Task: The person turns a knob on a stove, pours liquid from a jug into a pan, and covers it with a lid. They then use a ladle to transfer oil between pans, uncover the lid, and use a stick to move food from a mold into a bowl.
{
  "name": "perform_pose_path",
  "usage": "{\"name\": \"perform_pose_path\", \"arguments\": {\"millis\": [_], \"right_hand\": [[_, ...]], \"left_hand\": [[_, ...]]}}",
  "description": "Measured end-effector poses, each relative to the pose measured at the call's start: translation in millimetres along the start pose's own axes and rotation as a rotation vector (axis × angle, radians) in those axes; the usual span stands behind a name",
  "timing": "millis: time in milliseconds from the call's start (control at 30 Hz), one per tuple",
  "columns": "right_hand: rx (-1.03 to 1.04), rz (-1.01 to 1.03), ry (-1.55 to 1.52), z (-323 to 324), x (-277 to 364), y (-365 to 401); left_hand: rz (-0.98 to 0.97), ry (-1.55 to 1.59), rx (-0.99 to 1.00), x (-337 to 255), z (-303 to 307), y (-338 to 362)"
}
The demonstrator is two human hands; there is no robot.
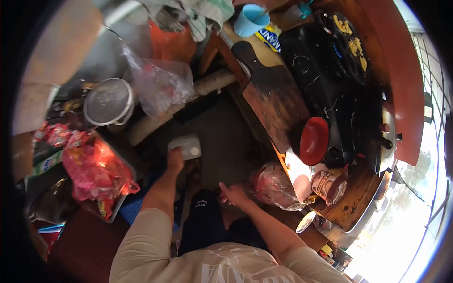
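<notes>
My left hand [175,159] is closed on the near edge of a white plastic container [188,146] with rounded corners and a small pale round spot. It is held low over the dark floor; its contents, if any, cannot be made out. My right hand [234,194] is above my right leg with fingers apart and nothing in it. Closest to that hand is a clear plastic bag [276,187] with something reddish inside.
To the right are a black gas stove [318,80] with a pan [349,45] of yellowish food, a wooden cutting board [271,101], a red bowl [314,140] and a blue cup [251,20]. On the left are a lidded tub [108,101] and pink plastic bags [89,167].
</notes>
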State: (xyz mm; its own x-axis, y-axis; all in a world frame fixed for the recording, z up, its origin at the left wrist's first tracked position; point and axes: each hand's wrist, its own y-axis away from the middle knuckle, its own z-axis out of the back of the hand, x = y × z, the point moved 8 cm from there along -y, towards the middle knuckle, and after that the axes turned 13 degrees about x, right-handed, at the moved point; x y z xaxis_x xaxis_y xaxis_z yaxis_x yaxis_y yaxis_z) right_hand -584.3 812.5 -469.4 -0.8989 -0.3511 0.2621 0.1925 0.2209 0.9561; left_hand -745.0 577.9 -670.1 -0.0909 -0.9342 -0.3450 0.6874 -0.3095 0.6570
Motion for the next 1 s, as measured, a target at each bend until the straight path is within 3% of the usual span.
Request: {"name": "perform_pose_path", "arguments": {"millis": [133, 200, 400, 533, 600, 700, 833, 900, 967, 1000], "right_hand": [[-0.063, -0.059, -0.030, 16.1, -51.0, 12.2], [0.010, -0.173, 0.053, 20.3, -84.8, 17.2], [-0.066, 0.060, 0.306, 31.9, -78.0, 86.0], [-0.111, 0.138, 0.319, 35.4, -49.5, 165.4], [-0.099, 0.157, 0.162, 34.1, -36.9, 214.0], [-0.101, 0.198, 0.044, 31.9, -13.5, 295.2], [-0.130, 0.475, -0.024, 46.2, -5.5, 391.8], [-0.206, 0.663, 0.095, 79.8, 7.4, 453.0], [-0.464, 0.606, 0.267, 135.6, 9.9, 509.0], [-0.582, 0.701, 0.249, 160.5, 25.1, 550.5]], "left_hand": [[-0.083, 0.027, -0.018, 34.5, -37.3, -39.0], [-0.144, -0.014, -0.174, 53.8, -58.3, -40.4], [0.026, 0.105, -0.061, 59.3, -41.4, -36.4], [0.166, 0.183, -0.049, 20.5, 16.0, 3.3], [-0.036, 0.045, 0.001, -15.9, 42.2, 25.0], [-0.086, 0.049, 0.126, -62.6, 79.5, 65.3], [-0.160, -0.066, 0.218, -114.2, 126.2, 116.9], [-0.152, 0.002, 0.387, -146.7, 140.1, 140.1], [-0.221, -0.026, 0.310, -180.7, 161.6, 155.9], [-0.329, 0.007, 0.254, -205.4, 176.1, 163.1]]}}
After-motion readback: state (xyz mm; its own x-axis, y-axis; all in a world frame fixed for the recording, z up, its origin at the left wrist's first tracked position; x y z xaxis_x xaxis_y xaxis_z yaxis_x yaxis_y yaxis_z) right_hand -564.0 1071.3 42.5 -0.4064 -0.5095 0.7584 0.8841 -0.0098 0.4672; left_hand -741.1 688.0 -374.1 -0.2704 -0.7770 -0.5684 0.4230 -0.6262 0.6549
